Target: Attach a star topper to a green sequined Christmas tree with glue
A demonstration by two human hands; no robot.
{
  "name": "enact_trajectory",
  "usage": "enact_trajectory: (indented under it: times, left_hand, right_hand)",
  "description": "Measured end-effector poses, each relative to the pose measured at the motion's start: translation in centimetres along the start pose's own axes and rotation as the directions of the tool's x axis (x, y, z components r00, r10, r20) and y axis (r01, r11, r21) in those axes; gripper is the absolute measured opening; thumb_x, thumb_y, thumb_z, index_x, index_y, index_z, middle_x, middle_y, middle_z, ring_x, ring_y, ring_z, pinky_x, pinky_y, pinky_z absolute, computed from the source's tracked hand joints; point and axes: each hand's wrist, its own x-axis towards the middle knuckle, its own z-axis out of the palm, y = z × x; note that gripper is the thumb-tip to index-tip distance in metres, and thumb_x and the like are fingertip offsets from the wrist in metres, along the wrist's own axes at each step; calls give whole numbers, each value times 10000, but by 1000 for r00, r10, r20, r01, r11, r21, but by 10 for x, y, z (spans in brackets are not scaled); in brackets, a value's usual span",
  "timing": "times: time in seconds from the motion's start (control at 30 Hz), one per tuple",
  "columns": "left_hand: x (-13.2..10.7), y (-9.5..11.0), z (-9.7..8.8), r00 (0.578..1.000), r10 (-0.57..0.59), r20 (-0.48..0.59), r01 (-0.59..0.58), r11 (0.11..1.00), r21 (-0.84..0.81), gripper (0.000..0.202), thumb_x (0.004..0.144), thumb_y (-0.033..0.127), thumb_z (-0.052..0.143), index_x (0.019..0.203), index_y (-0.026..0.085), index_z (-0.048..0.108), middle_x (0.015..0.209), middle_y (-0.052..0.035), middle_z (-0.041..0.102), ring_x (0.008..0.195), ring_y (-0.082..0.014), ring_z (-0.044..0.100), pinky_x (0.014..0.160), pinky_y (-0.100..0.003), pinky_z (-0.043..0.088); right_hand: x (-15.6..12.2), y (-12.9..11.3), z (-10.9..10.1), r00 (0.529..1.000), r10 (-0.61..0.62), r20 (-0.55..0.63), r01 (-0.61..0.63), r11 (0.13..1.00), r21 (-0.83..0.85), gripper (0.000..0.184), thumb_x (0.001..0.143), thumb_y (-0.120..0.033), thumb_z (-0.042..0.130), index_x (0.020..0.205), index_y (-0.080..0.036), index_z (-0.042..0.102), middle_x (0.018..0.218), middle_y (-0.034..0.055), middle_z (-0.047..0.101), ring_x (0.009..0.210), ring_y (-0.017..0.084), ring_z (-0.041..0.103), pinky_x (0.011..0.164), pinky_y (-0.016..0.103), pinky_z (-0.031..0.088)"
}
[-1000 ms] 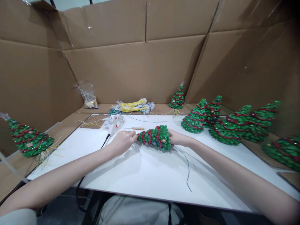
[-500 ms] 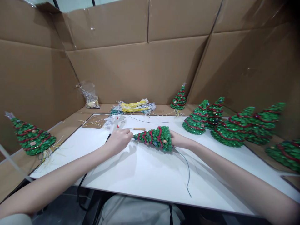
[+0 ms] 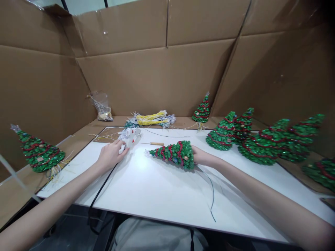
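My right hand holds a small green Christmas tree by its base; the fingertips are hidden behind it. The tree lies sideways above the white tabletop, its clear star pointing left, with red garland and small ornaments around it. A thin dark wire trails from the base towards the table's front. To the left, my left hand has its fingers curled round the handle of a white glue gun with red marks. A black cord runs from beneath that hand over the front edge.
Several finished-looking trees stand at the right, one tree at the back and one tree at the left. A wooden-handled awl lies behind the held tree. Yellow and white wire bundles and a plastic bag lie along the cardboard wall.
My left hand has moved left from the tree's tip to the glue gun, and the star now shows. My right hand keeps the tree in nearly the same place.
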Motion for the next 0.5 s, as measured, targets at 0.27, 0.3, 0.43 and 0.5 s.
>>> enact_trajectory:
  times: [0.27, 0.3, 0.43, 0.5]
  left_hand:
    - [48, -2, 28, 997, -66, -29, 62, 993, -104, 393, 829, 508, 438, 888, 156, 602, 990, -98, 631, 925, -262, 606, 686, -288, 438]
    - [53, -3, 32, 997, -70, -31, 66, 990, -122, 383, 815, 505, 459, 834, 150, 600, 963, -107, 636, 919, -269, 605, 691, -291, 442]
    - [64, -6, 43, 998, -36, -49, 26, 982, -189, 335, 801, 454, 501, 769, 136, 601, 908, -115, 636, 895, -268, 600, 734, -303, 452]
    - [61, -4, 45, 997, 18, -76, -35, 972, -232, 286, 824, 397, 490, 863, 142, 613, 993, -94, 623, 946, -237, 580, 798, -293, 447]
  right_hand:
    - [0, -2, 0, 1000, -10, 14, 10, 999, 39, 407, 670, -332, 660, 1028, -141, 634, 1065, 89, 673, 984, 292, 605, 831, 389, 509]
    - [0, -2, 0, 1000, -8, 4, 8, 999, 37, 413, 665, -337, 663, 1026, -139, 636, 1066, 90, 673, 987, 294, 604, 837, 391, 506]
    - [0, 0, 1, 1000, 18, 12, -19, 999, 41, 409, 667, -356, 656, 1011, -136, 642, 1028, 88, 686, 964, 289, 613, 830, 390, 509]
    - [0, 0, 1, 1000, 30, -8, -30, 999, 29, 421, 657, -368, 665, 1006, -133, 642, 1029, 91, 686, 960, 290, 614, 831, 395, 508]
